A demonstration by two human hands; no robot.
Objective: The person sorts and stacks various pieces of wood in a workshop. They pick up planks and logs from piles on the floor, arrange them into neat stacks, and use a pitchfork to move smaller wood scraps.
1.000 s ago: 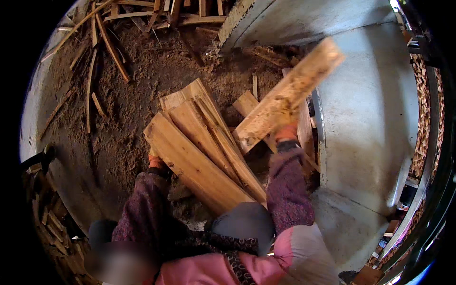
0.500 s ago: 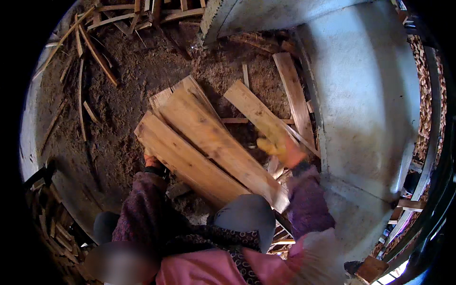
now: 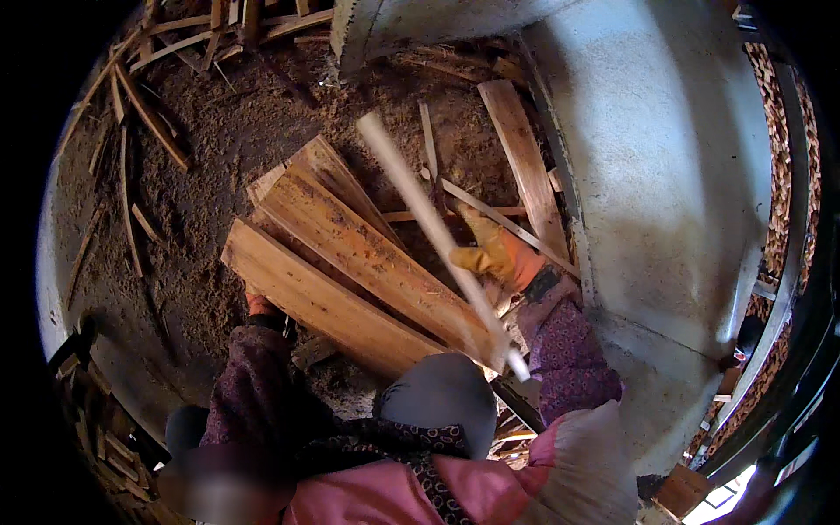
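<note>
Several wide wooden boards (image 3: 359, 254) lie fanned across my front, their near ends by my knee. My left hand (image 3: 260, 303), in an orange glove, grips the left edge of this stack; most of its fingers are hidden under the wood. To the right, a narrow plank (image 3: 411, 192), blurred by motion, stands tilted on its edge along the stack's right side. My right hand (image 3: 500, 254), in a yellow and orange glove, has its fingers stretched apart, the thumb against the plank. A thin strip of wood (image 3: 503, 223) runs behind that hand.
Another board (image 3: 528, 162) leans beside the pale metal panel (image 3: 656, 175) on the right. Loose sticks (image 3: 149, 114) and sawdust (image 3: 236, 131) cover the ground at the upper left. Stacked wood pieces (image 3: 105, 446) are at the lower left.
The narrow plank has turned from its flat face onto its edge and swung left toward the stack. My right hand has shifted slightly left and spread its fingers. The left hand keeps its hold.
</note>
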